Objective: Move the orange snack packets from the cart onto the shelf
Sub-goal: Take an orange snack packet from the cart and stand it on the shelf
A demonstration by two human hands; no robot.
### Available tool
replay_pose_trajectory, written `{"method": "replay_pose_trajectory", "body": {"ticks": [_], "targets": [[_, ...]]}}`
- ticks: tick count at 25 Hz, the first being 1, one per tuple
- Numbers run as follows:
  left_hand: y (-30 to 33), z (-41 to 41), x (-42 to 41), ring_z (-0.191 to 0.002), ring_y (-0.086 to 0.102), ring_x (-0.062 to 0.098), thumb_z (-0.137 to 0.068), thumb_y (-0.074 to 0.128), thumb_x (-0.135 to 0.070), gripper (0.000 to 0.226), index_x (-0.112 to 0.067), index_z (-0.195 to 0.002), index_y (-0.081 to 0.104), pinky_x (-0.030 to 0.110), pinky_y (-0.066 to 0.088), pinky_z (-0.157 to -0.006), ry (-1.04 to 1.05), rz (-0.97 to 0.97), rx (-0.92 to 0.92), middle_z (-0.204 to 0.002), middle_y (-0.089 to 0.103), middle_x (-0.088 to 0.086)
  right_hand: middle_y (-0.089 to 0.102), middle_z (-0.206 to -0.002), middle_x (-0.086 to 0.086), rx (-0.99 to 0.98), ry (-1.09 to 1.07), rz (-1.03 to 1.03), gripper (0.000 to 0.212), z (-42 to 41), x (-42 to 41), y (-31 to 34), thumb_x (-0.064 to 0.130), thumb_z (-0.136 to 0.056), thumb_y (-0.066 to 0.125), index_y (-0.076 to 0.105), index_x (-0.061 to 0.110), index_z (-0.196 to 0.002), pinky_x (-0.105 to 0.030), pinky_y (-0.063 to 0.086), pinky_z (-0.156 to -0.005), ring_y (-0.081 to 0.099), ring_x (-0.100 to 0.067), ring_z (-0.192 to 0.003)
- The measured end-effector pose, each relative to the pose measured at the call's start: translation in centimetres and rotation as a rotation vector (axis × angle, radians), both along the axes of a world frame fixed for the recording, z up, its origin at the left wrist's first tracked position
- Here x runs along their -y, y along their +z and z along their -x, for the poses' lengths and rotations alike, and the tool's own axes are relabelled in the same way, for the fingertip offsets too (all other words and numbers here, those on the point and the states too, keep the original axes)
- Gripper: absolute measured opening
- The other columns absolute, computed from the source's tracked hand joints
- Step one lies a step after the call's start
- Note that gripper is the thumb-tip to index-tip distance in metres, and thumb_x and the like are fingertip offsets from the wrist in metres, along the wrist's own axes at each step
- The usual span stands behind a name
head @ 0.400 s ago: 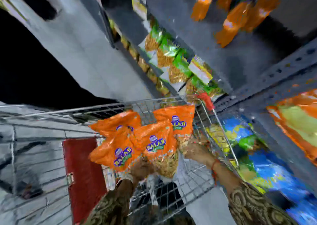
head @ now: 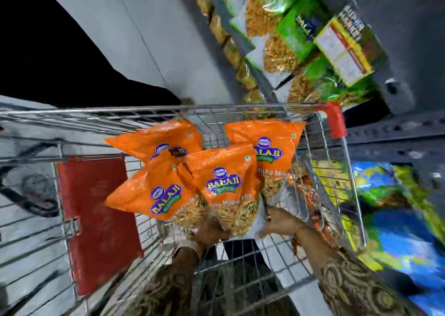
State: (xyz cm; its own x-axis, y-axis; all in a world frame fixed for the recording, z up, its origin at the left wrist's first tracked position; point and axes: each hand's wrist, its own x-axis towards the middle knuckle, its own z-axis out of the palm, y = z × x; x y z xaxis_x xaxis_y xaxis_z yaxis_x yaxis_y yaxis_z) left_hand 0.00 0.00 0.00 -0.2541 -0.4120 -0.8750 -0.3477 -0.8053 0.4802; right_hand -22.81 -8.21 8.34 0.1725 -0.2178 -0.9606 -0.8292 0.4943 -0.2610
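Several orange snack packets (head: 224, 183) with blue logos are held fanned out above the wire cart (head: 332, 166). My left hand (head: 208, 231) grips the bottom ends of the left and middle packets. My right hand (head: 280, 221) grips the bottom of the rightmost orange packet (head: 269, 144). The grey metal shelf (head: 395, 132) stands to the right of the cart, with its upper board running up the right side.
Green snack packets (head: 289, 34) fill a shelf board ahead on the right. Blue and yellow packets (head: 397, 207) sit on the lower shelf at right. A red flap (head: 96, 214) is in the cart's left part. Grey floor lies ahead.
The view has tilted down and closer; the orange packets on the top shelf have left the frame. Both hands keep the packets bunched above the cart, slightly more to the right.
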Motion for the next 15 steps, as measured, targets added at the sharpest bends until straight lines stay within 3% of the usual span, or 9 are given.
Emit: {"method": "replay_pose_trajectory", "body": {"ticks": [1,3,5,7,9,12,14,15], "targets": [[0.3,0.3,-0.2,-0.067,0.061,-0.015,-0.078,0.076,-0.003,0.038,0.009,-0.11,0.06,0.007,0.046,-0.071,0.001,-0.01,-0.049,-0.062,0.071,-0.023,0.059,-0.135,-0.01,0.006,-0.007,-0.032,0.069,0.1,0.0,0.2,0.019,-0.073,0.081,0.052,0.011,-0.135,-0.033,0.043,-0.101,0.054,-0.027,-0.126],[0.7,0.2,-0.3,-0.081,0.065,-0.009,-0.08,0.072,0.004,0.038,0.011,-0.115,0.059,0.015,0.049,-0.082,-0.002,0.071,-0.084,-0.077,0.074,-0.02,0.055,-0.141,-0.006,0.029,-0.055,-0.016,0.079,0.3,-0.1,0.7,0.022,-0.068,0.086,0.05,0.014,-0.138,-0.036,0.043,-0.107,0.053,-0.026,-0.128],[2.6,-0.3,0.9,-0.094,0.068,-0.005,-0.078,0.076,-0.003,0.042,-0.001,-0.118,0.062,0.017,0.051,-0.086,0.074,0.071,-0.128,-0.095,0.076,-0.02,0.051,-0.146,-0.002,0.037,-0.09,0.019,0.09,0.4,0.3,1.7,0.023,-0.062,0.089,0.046,0.016,-0.141,-0.039,0.04,-0.111,0.048,-0.023,-0.132],[6.7,-0.6,3.6,-0.109,0.067,0.005,-0.072,0.081,-0.024,0.053,-0.013,-0.122,0.064,0.025,0.052,-0.096,0.063,0.131,-0.137,-0.115,0.074,-0.01,0.049,-0.145,0.001,0.061,-0.165,0.045,0.095,0.5,1.0,3.7,0.024,-0.059,0.089,0.044,0.016,-0.143,-0.041,0.037,-0.113,0.045,-0.023,-0.133],[10.1,-1.1,5.7,-0.115,0.065,0.013,-0.073,0.08,-0.025,0.056,-0.013,-0.125,0.062,0.035,0.051,-0.102,0.091,0.219,-0.189,-0.126,0.069,0.003,0.053,-0.141,0.001,0.105,-0.266,0.11,0.091,0.3,1.8,6.5,0.023,-0.058,0.089,0.048,0.018,-0.139,-0.044,0.038,-0.112,0.048,-0.024,-0.131],[15.8,-1.7,8.8,-0.115,0.066,0.015,-0.077,0.078,-0.011,0.048,-0.011,-0.123,0.063,0.031,0.053,-0.097,0.123,0.371,-0.219,-0.125,0.07,0.001,0.063,-0.13,0.0,0.15,-0.378,0.319,0.074,-0.4,2.6,12.1,0.012,-0.062,0.087,0.056,0.02,-0.13,-0.042,0.049,-0.102,0.058,-0.023,-0.117],[20.5,-2.0,10.8,-0.111,0.068,0.012,-0.077,0.077,-0.003,0.044,-0.013,-0.118,0.065,0.026,0.056,-0.091,0.128,0.48,-0.251,-0.115,0.074,-0.007,0.066,-0.12,0.002,0.203,-0.482,0.436,0.065,-0.8,3.0,16.5,0.002,-0.07,0.081,0.057,0.017,-0.128,-0.028,0.055,-0.087,0.063,-0.014,-0.102],[23.0,-2.0,11.7,-0.111,0.069,0.013,-0.074,0.08,-0.007,0.045,-0.012,-0.117,0.065,0.029,0.056,-0.092,0.122,0.554,-0.261,-0.113,0.075,-0.007,0.067,-0.119,0.0,0.248,-0.524,0.502,0.063,-0.9,3.1,19.0,-0.002,-0.072,0.078,0.056,0.014,-0.129,-0.021,0.055,-0.08,0.064,-0.012,-0.097]]}}
